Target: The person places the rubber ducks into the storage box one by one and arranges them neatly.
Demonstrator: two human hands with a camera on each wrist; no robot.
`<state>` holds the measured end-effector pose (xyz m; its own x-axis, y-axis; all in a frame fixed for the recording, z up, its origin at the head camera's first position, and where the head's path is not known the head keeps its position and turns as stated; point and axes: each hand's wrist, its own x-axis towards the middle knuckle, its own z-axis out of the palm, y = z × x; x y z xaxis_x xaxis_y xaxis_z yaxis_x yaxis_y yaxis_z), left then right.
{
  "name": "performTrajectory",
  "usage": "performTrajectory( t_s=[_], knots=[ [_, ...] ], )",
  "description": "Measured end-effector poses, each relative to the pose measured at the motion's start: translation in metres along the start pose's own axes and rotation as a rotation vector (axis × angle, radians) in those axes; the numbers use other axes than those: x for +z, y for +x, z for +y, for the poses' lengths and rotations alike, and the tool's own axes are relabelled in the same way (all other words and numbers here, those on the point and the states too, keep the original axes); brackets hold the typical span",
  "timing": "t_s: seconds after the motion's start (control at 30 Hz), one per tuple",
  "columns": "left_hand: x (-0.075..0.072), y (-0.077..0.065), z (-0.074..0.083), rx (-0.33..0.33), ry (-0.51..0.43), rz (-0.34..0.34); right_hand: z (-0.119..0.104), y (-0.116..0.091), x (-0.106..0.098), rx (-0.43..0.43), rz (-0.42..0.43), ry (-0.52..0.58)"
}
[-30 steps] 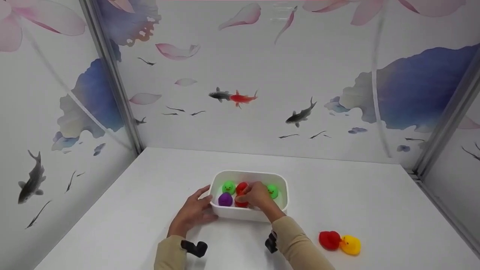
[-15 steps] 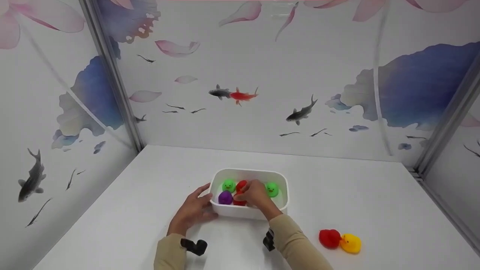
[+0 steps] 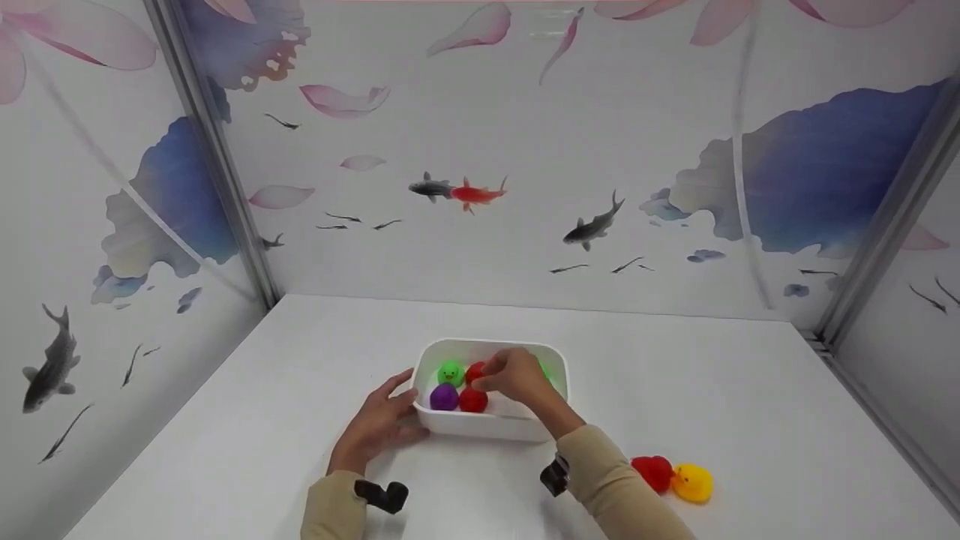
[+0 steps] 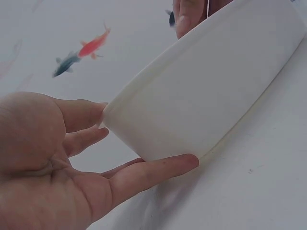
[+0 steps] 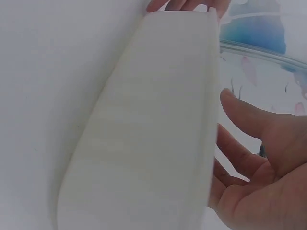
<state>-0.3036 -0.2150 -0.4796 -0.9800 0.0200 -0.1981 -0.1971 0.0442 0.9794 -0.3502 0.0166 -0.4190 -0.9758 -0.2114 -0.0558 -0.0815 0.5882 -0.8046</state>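
Observation:
A white rectangular bin [image 3: 491,426] stands on the table with several toy ducks in it. A green duck [image 3: 450,373] and a purple duck [image 3: 444,397] sit at its left, beside a front red duck [image 3: 473,400] and a back red duck [image 3: 474,372]. Another green duck [image 3: 545,368] is mostly hidden behind my right hand [image 3: 519,376]. That hand hovers over the bin, thumb and fingers apart in the right wrist view, nothing seen between them. My left hand [image 3: 377,425] touches the bin's left front corner, fingers extended at the end wall, thumb [image 4: 158,175] along the front's lower edge.
On the table to the right lie a red toy duck [image 3: 654,474], partly covered by the right sleeve [image 3: 611,480], and a yellow duck [image 3: 693,483] beside it. Printed panels [image 3: 450,262] wall in the white table [image 3: 750,390] at the back and both sides.
My right hand has let go of the front red duck and risen slightly above it. The left hand stays at the bin's corner. The head view has shifted a little.

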Motion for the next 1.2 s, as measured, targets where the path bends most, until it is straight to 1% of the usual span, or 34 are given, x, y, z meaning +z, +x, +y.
performTrajectory(
  t_s=[0.17, 0.27, 0.4, 0.5, 0.67, 0.93, 1.03, 1.2],
  knots=[
    [0.001, 0.0, -0.001, 0.019, -0.024, -0.006, -0.002, -0.015, -0.021, -0.074, -0.026, 0.056],
    [0.001, -0.001, -0.001, 0.028, -0.018, -0.01, -0.002, -0.025, -0.035, -0.113, -0.011, 0.071],
    [0.002, -0.001, -0.001, 0.021, -0.007, -0.005, 0.001, -0.04, -0.055, -0.127, 0.03, 0.05],
    [0.002, 0.0, 0.0, 0.01, -0.02, -0.005, 0.006, -0.051, -0.07, -0.123, 0.056, 0.045],
    [0.001, 0.0, 0.0, 0.009, -0.015, 0.005, 0.018, -0.068, -0.09, -0.115, 0.072, 0.055],
    [0.001, -0.003, 0.002, 0.009, -0.02, -0.001, 0.042, -0.089, -0.112, -0.093, 0.09, 0.07],
    [0.001, -0.002, 0.001, 0.002, -0.032, 0.006, 0.052, -0.095, -0.121, -0.107, 0.076, 0.056],
    [0.001, -0.001, 0.0, 0.015, -0.051, 0.0, 0.07, -0.101, -0.135, -0.164, 0.029, 0.025]
  ],
)
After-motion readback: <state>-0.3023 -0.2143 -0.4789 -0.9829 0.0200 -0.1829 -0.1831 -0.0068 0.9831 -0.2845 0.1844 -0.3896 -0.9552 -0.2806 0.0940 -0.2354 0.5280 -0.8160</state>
